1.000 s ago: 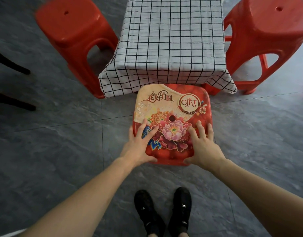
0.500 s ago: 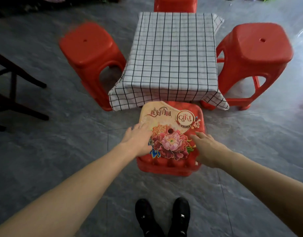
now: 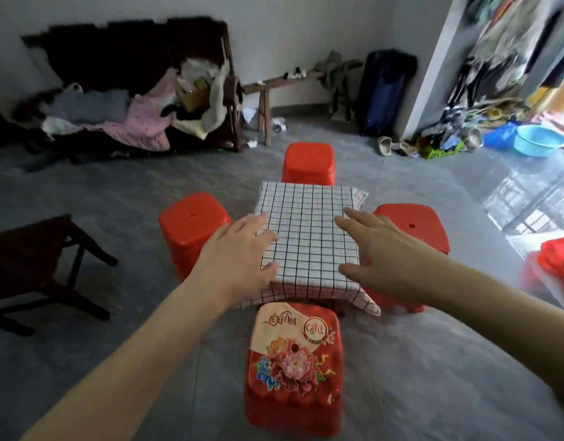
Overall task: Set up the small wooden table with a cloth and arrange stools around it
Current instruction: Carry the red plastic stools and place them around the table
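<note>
Checked cloth [image 3: 306, 230] covers the small table, four red stools around it: far [image 3: 308, 162], left [image 3: 191, 222], right [image 3: 414, 227], flowered one [image 3: 295, 361] nearest. Left hand [image 3: 239, 259] and right hand [image 3: 373, 249] spread flat, fingers straight, over the cloth's side edges.

Grey tiled floor [image 3: 83, 192], white wall [image 3: 290, 33] — clothes-heaped dark bench [image 3: 140, 90], blue basin [image 3: 540, 140].

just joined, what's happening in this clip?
A person is setting up a small table covered by a checked cloth. Both hands are held open above it, the left hand near the cloth's left edge and the right hand near its right edge, holding nothing. Four red stools surround the table: the flower-printed stool nearest, the left stool, the far stool and the right stool.
</note>
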`<state>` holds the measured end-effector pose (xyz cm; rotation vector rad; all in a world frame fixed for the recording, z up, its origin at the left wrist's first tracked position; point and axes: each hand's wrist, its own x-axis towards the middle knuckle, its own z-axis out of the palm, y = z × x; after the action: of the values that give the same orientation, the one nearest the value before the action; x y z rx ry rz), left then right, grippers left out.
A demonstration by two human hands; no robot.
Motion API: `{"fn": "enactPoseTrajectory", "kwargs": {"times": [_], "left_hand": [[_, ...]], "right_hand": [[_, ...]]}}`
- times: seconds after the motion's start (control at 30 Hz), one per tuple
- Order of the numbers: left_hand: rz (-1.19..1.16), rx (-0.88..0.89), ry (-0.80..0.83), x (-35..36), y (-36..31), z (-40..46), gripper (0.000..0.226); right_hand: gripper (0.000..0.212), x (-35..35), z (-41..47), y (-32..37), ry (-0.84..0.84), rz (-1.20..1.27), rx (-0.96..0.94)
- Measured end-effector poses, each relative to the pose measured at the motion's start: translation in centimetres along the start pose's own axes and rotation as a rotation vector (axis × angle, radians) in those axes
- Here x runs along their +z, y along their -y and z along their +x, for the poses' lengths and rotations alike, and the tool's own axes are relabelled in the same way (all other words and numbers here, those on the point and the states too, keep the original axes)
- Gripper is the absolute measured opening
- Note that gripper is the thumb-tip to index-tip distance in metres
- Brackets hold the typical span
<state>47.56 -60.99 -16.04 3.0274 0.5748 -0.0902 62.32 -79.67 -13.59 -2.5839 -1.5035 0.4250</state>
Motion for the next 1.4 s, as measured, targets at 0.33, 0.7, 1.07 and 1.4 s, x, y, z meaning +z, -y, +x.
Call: {"fn": "enactPoseTrajectory", "kwargs": {"times": [0.33,0.7,1.07,1.4], "left_hand": [[0.021,-0.024,-0.129,-14.0,-2.0,-5.5,0.074],[0.072,-0.09,-0.152,-18.1,3.4,-9.8,0.079],[0.073,-0.135,-0.128,-19.5,16.4,-17.4,0.079],[0.091,-0.219,-0.016,-18.9,30.1,-24.1,0.08]], "right_hand": [[0.079,-12.0,-4.8,5.1,-0.176,-0.029,-0.18],[0.079,-15.0,-3.2,13.4,-0.234,-0.033,-0.239],[0.079,-12.3,0.2,27.9,-0.145,-0.032,-0.267],[0.077,-7.4,6.1,41.9,-0.096,0.037,-0.294]]}}
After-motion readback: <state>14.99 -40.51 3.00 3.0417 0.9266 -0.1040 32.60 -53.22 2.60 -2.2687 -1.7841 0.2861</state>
